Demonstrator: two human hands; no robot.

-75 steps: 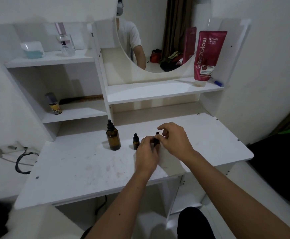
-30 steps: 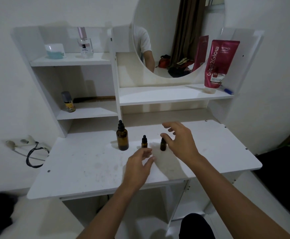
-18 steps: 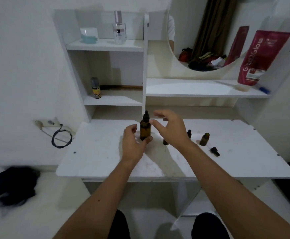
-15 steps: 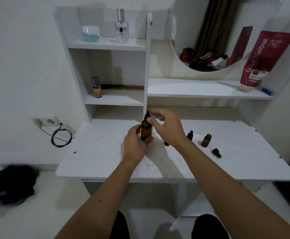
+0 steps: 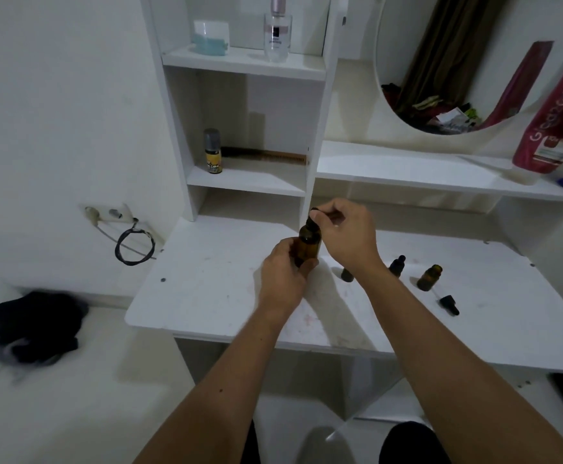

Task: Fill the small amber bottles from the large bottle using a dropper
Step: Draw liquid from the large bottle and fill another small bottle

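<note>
- Gripping the large amber bottle [image 5: 309, 244] low on its body with my left hand [image 5: 283, 276], fingers wrapped around it, bottle upright over the white desk [image 5: 206, 283]; can't quite tell if its base touches the top or sits a bit above it.
- Right hand [image 5: 345, 237] is up at the bottle's top, thumb and forefinger pinched on the black dropper cap [image 5: 314, 218]. Cap looks seated on the neck, though my fingers hide most of it, so not 100% sure.
- Just right of that, behind my right wrist, one small amber bottle [image 5: 347, 275] is half hidden, only its lower part showing.
- Next over, a second small bottle [image 5: 397, 265] stands with its black dropper top on.
- Further right, a third small bottle [image 5: 429, 277] stands open, and its loose dropper [image 5: 448, 303] lies flat on the desk just beside it, nearer to me.
- Down on the floor to the left, a dark cloth heap [image 5: 35, 324].
- On the wall left of the desk, a socket [image 5: 106, 213] with a looped black cable [image 5: 135, 246] hanging from it.
- Back on the shelves: a little yellow-labelled bottle [image 5: 212, 151], a comb [image 5: 266, 157], a clear perfume bottle [image 5: 276, 28] up top, and a red tube [image 5: 556, 122] by the round mirror [image 5: 440, 78].
</note>
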